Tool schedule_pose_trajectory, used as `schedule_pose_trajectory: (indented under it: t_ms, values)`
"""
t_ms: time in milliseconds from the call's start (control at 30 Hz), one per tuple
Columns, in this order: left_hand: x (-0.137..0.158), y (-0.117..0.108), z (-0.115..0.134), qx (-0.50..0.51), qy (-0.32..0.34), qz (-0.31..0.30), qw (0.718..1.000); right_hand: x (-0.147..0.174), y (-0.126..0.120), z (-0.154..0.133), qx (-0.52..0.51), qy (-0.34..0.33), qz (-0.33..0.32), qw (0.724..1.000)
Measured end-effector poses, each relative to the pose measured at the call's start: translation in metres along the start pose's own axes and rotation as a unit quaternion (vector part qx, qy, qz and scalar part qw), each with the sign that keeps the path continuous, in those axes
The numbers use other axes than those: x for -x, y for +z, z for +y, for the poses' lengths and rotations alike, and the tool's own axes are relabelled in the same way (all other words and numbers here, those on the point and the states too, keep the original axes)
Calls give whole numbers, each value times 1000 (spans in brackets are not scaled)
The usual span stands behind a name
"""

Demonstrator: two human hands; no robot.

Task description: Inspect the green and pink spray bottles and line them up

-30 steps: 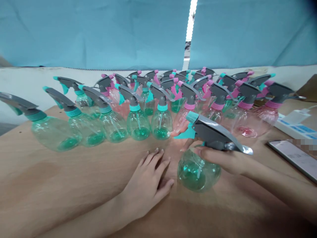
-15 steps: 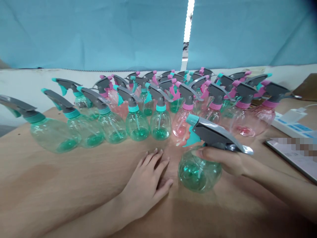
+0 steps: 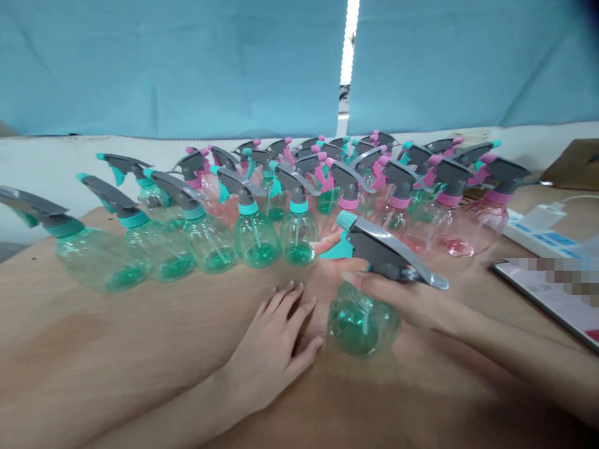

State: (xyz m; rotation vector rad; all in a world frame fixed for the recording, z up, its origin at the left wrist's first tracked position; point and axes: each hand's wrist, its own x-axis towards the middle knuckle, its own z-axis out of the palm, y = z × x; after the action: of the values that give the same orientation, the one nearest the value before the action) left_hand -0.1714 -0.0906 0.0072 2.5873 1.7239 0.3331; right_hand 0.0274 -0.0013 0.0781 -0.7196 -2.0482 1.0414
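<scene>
My right hand (image 3: 397,293) is around the neck of a green spray bottle (image 3: 362,324) with a grey head and a turquoise nozzle and trigger. The thumb lies on the near side of the neck, while some fingertips stretch out to the left past the trigger. Whether the bottle's base touches the table is hard to tell. My left hand (image 3: 271,343) lies flat on the wooden table (image 3: 154,349), fingers spread and holding nothing, just left of that bottle. Behind it stand a green spray bottle (image 3: 299,240) and another green spray bottle (image 3: 257,240), both upright.
Several rows of green and pink spray bottles (image 3: 449,231) stand across the back. At the right lie a phone (image 3: 538,290), a power strip (image 3: 538,237) with a white plug (image 3: 543,215), and a brown box (image 3: 573,165). A blue cloth (image 3: 187,68) hangs behind.
The held spray bottle has shifted slightly left, closer to my left hand. Fingers of my right hand now reach out past the trigger. My left hand has stayed in place.
</scene>
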Motion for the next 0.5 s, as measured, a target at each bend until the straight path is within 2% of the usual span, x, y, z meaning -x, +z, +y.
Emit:
schedule_pose_trajectory:
  t_ms: [67, 233, 500]
  values:
    - [0, 0, 0, 2, -2, -4, 1000, -2, 3, -3, -18, 7, -10, 1000]
    - [1, 1, 0, 14, -8, -4, 1000, -1, 7, -2, -86, 25, 16, 996]
    - [2, -2, 4, 81, -15, 13, 996, -1, 12, 2, -106, 36, 34, 993]
